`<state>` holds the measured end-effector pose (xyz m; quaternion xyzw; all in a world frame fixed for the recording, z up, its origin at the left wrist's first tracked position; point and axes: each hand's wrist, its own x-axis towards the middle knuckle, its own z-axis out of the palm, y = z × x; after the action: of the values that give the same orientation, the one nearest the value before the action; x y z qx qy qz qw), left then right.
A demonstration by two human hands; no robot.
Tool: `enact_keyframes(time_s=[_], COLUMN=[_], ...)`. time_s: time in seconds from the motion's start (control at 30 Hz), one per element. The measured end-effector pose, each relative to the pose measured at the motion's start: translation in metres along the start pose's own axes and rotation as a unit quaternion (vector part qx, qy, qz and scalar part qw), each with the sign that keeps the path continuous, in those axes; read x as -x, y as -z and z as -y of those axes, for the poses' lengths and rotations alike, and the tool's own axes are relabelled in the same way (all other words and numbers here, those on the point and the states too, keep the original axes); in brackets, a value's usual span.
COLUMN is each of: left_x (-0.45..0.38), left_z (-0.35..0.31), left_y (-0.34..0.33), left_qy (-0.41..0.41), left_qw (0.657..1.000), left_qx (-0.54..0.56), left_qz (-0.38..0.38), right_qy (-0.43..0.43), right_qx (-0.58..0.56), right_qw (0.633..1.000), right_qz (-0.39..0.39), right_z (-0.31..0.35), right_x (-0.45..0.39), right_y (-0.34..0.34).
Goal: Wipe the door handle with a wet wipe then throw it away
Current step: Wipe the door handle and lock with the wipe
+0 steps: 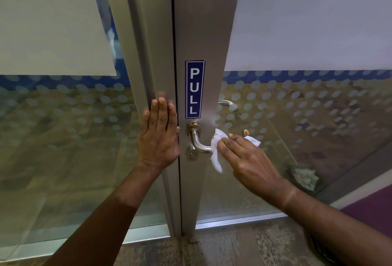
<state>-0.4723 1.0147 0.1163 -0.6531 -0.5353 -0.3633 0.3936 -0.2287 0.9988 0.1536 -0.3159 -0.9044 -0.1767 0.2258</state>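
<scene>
A silver lever door handle (197,143) is mounted on the metal door frame (203,32), below a blue PULL sticker (194,89). My right hand (244,155) presses a white wet wipe (216,151) around the handle's lever, covering its outer end. A keyhole (192,156) sits just under the handle's base. My left hand (159,136) lies flat with fingers together against the fixed frame left of the door edge, holding nothing.
Glass panels with frosted dots flank the frame on both sides. A second handle (228,104) shows through the glass on the door's far side. Patterned floor (244,246) lies below, and a purple mat (369,208) is at the lower right.
</scene>
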Motion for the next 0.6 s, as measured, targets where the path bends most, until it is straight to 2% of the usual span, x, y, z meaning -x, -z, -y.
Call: enact_keyframes(time_s=[0.43,0.6], left_x=[0.001,0.0], left_z=[-0.001,-0.001], left_y=[-0.002,-0.002], left_qy=[-0.003,0.002], left_qw=[1.0,1.0], left_qx=[0.002,0.004], left_qz=[-0.004,-0.005], right_qy=[0.052,0.044], right_qx=[-0.03,-0.03], right_qw=[0.998,0.998], right_qz=[-0.01,-0.015], right_z=[-0.054,-0.06], right_x=[0.026,0.025], right_y=[-0.002,-0.002])
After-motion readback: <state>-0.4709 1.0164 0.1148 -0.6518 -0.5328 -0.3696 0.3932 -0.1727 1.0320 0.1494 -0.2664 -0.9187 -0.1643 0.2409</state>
